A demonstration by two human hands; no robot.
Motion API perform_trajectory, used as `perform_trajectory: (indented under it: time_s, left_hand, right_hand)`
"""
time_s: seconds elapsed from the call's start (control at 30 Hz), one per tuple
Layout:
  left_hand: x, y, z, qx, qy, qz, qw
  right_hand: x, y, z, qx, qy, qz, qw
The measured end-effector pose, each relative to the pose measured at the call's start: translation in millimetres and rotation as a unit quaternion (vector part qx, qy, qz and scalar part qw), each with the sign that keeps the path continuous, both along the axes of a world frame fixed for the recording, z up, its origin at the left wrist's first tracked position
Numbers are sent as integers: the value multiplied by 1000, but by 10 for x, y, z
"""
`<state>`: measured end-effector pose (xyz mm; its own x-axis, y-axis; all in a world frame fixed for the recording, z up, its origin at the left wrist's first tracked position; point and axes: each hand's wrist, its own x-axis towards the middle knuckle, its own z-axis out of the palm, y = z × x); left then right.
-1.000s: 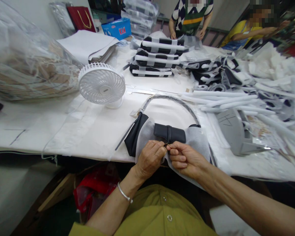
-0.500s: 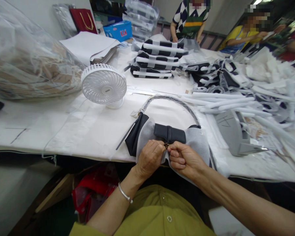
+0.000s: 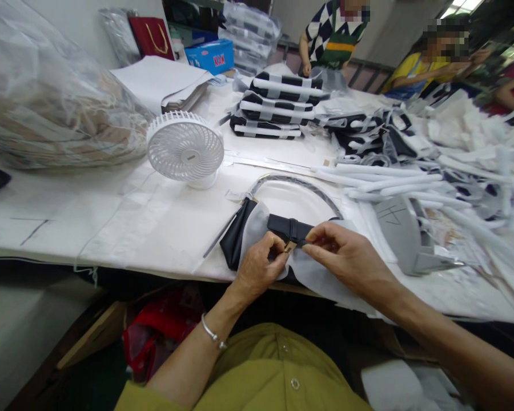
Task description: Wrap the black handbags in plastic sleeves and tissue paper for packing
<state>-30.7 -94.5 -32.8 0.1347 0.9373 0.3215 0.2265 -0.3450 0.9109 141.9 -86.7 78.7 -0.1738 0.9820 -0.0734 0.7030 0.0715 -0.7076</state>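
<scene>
A black handbag (image 3: 236, 237) lies at the near edge of the white table (image 3: 111, 222), half wrapped in grey-white tissue (image 3: 312, 274), its curved handle (image 3: 300, 184) arching away from me. My left hand (image 3: 259, 265) is closed, pinching a small gold clasp (image 3: 290, 246) on the bag's black flap (image 3: 288, 228). My right hand (image 3: 349, 257) reaches over the flap with thumb and fingers pinched together on its edge, right beside the clasp.
A white desk fan (image 3: 185, 147) stands left of the bag. Wrapped black bags (image 3: 276, 105) are stacked at the back, white wrapped strips (image 3: 394, 180) and a grey stand (image 3: 405, 231) lie to the right. A large plastic sack (image 3: 47, 97) fills the left. Two people work at the far side.
My right hand has lifted from the bag's lower edge and moved up over the flap. My left hand has shifted slightly up with the clasp. The view has tilted a little.
</scene>
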Motion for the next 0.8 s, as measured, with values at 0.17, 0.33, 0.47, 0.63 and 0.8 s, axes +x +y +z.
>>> perform_trajectory:
  time_s: [0.17,0.33,0.47,0.63,0.8]
  left_hand:
    - [1,-19,3,6,6,0,1000]
    - [2,-34,-64,26,17,-1,1000]
    - [6,-43,-104,64,29,2,998]
    - [12,-54,-115,119,48,4,992]
    - [18,-62,-120,147,79,8,986]
  right_hand:
    - [6,173,-64,-26,-57,76,995]
    - [-69,243,-98,-43,-87,86,991]
    - [-53,269,-124,-51,-101,84,990]
    - [-49,280,-130,-32,-136,98,985]
    - [-64,279,-121,29,-182,133,974]
